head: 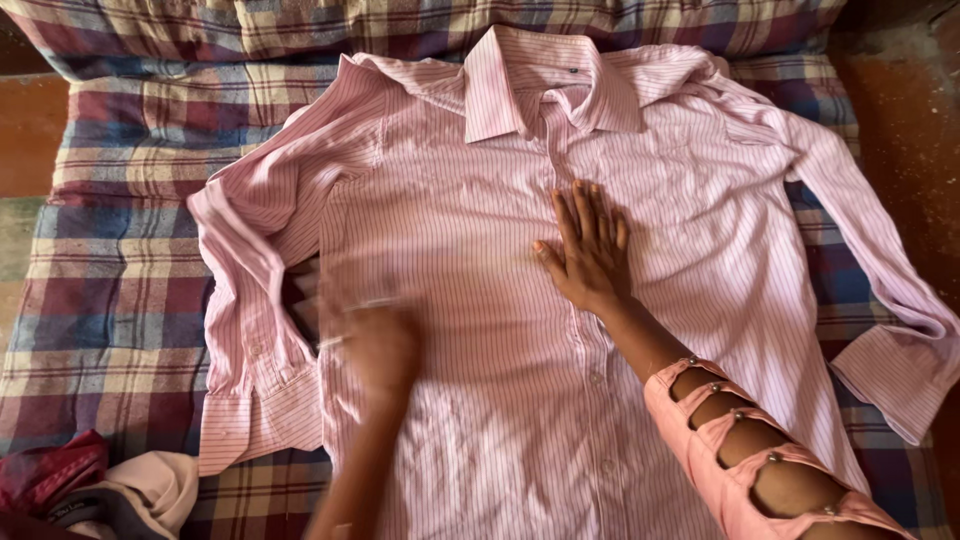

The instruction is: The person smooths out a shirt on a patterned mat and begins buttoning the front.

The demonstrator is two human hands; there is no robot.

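Note:
A pink striped button-up shirt (470,220) lies face up and spread out on a plaid blanket (110,270), collar at the far end. My right hand (588,250) rests flat on the shirt's chest beside the button placket, fingers together and pointing away from me. My left hand (372,335) is blurred with motion over the shirt's left side, near the folded-in sleeve (250,330); it seems to hold nothing. The other sleeve (880,300) stretches out to the right, its cuff near the blanket's edge.
A heap of red, cream and dark clothes (90,490) sits at the near left corner. Plaid cushions (300,25) line the far edge. Bare brown floor (910,130) shows on the right and far left.

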